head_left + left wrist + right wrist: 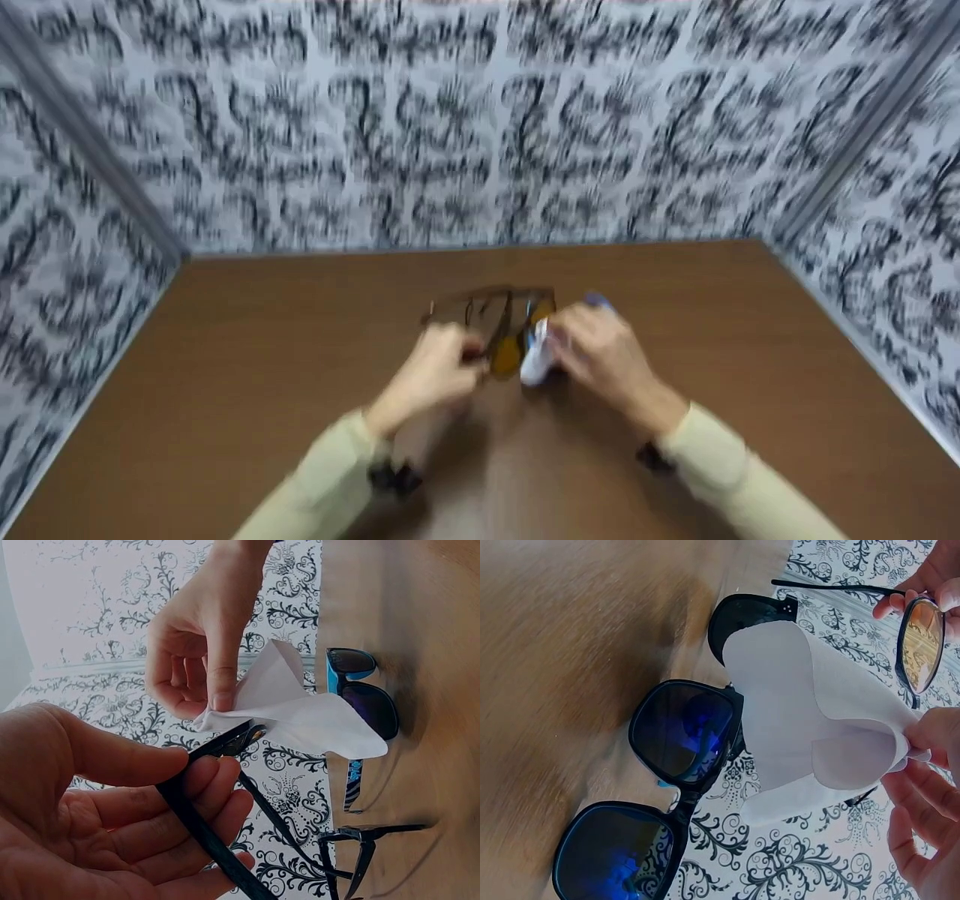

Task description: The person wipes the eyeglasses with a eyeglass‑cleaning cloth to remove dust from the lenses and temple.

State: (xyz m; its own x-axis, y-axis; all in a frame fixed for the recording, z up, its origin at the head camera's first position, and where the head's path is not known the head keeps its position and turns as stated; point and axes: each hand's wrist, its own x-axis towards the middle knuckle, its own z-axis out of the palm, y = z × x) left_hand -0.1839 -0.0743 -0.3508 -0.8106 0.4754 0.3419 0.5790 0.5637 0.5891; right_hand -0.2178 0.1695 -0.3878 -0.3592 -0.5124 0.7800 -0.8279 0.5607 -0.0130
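My left hand (435,367) pinches a pair of dark-framed glasses with amber lenses (920,645), thumb and fingers at the frame near a temple arm. In the right wrist view one amber lens faces the camera. My right hand (600,349) pinches a bunched end of a white cloth (300,716), whose loose part hangs and spreads out. The cloth is close beside the held glasses, overlapping them in the left wrist view. Below the cloth are sunglasses with blue-tinted lenses (682,735) and blue on the frame.
Another dark-framed pair of glasses (364,859) stands on the brown table (262,360) near the sunglasses. In the right wrist view a dark lens (742,611) shows behind the cloth. Patterned black-and-white panels (450,135) enclose the table at the back and sides.
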